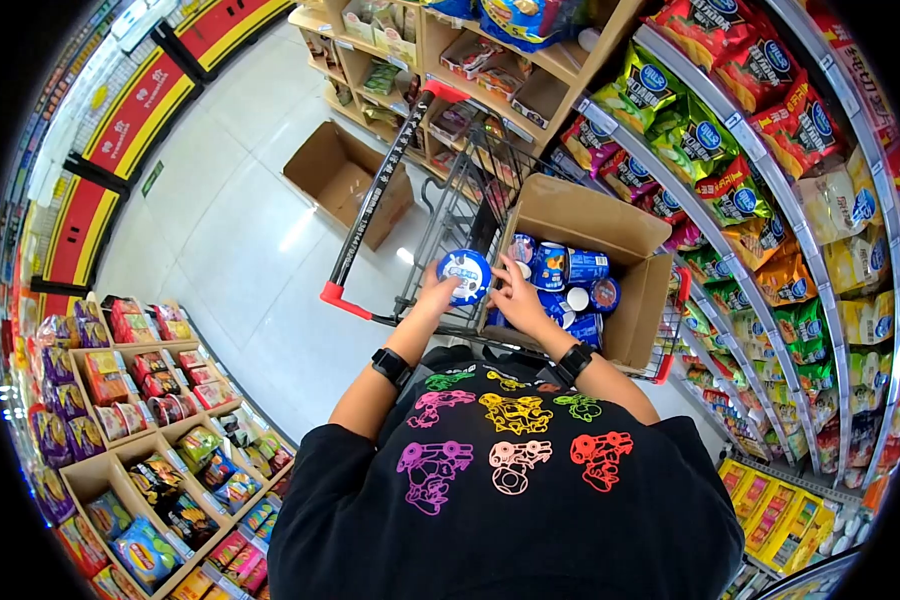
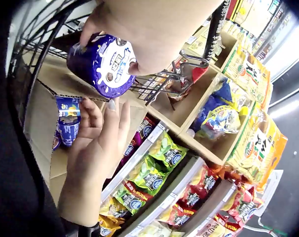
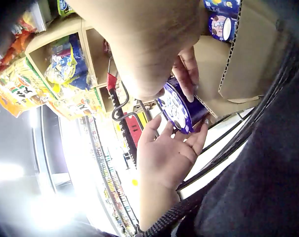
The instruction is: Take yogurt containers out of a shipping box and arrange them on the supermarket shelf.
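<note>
A blue tub (image 1: 464,277) with a white-and-blue patterned lid sits in the left hand (image 1: 438,292), whose fingers and thumb curl around it. The right hand (image 1: 517,299) has its fingers loosely extended, tips at the tub's edge, without closing round it. Just beyond the right fingers, an open cardboard carton (image 1: 592,216) stands in the shopping cart (image 1: 375,200), holding several blue tubs (image 1: 587,265), some upright, others on their sides. Well ahead of the left fingers, a second carton (image 1: 320,160) lies open on the floor, its brown interior showing. Farther right of the right fingers, shelves hold snack bags (image 1: 697,135); behind the left fingers, divided bins (image 1: 120,452) hold packets.
</note>
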The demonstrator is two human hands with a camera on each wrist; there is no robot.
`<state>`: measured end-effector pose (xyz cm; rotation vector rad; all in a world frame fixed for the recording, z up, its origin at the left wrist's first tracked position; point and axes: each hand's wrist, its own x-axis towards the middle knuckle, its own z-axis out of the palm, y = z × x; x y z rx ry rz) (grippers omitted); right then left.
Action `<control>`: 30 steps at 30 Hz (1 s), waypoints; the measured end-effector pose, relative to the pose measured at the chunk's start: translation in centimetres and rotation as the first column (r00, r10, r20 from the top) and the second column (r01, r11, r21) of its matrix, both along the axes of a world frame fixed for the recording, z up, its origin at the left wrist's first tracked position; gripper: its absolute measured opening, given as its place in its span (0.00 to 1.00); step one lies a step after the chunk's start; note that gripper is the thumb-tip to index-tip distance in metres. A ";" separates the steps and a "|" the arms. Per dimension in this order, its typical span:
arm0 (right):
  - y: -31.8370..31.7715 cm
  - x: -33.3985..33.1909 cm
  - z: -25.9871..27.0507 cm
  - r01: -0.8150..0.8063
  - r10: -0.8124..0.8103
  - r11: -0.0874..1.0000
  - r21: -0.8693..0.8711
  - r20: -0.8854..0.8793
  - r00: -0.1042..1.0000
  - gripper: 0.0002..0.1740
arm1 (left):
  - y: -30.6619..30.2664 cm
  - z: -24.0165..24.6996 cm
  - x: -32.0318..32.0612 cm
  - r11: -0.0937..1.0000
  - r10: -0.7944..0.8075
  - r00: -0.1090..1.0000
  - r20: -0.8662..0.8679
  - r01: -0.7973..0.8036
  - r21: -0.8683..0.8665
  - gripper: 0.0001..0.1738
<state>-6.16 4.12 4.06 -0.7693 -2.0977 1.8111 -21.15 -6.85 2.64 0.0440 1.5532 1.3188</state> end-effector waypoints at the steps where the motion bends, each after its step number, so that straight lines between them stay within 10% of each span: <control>1: 0.0 0.1 0.2 0.009 -0.010 1.000 0.024 0.022 1.000 0.38 | 0.0 -0.2 0.1 1.000 -0.002 1.000 0.000 0.002 -0.002 0.43; 30: -0.7 1.2 3.5 -0.133 0.063 0.945 0.299 0.235 0.970 0.35 | -0.1 -1.2 0.7 0.999 -0.053 0.991 -0.121 0.052 -0.015 0.37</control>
